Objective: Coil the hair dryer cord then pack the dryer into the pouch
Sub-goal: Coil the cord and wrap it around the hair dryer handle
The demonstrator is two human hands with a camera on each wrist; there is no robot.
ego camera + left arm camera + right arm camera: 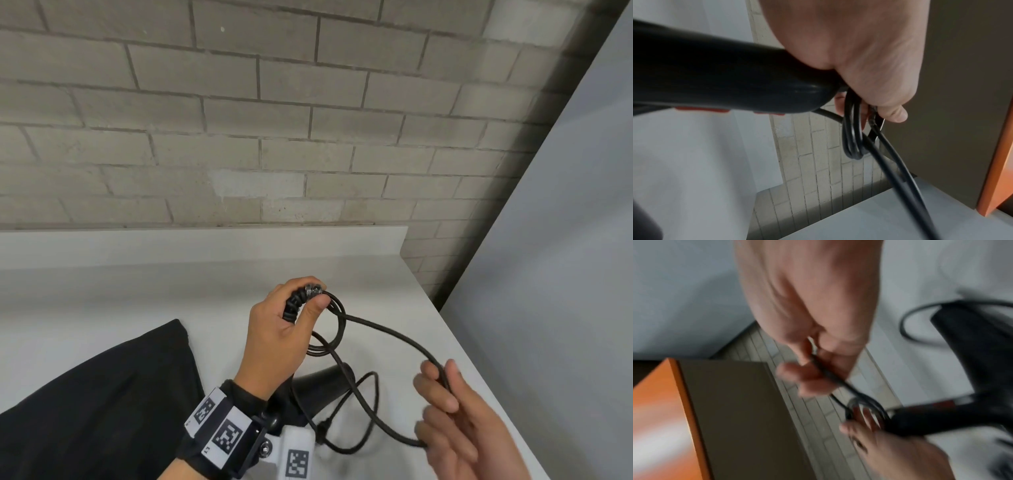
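Note:
My left hand (294, 318) grips the handle end of the black hair dryer (325, 383), with a few small loops of the black cord (387, 329) held against it. The left wrist view shows the handle (735, 73) in my palm and the loops (853, 129) hanging off my fingers. My right hand (442, 390) pinches the cord farther along, to the right of the dryer; the right wrist view, blurred, shows the fingers (813, 369) curled on the cord (838, 382). Slack cord and the plug (322, 428) lie on the table. The black pouch (102, 394) lies flat at the left.
The white table (171, 291) ends at a brick wall (239, 137) behind and has its right edge close to my right hand. A grey panel (565, 240) stands to the right. An orange-edged board (999, 170) shows in the wrist views.

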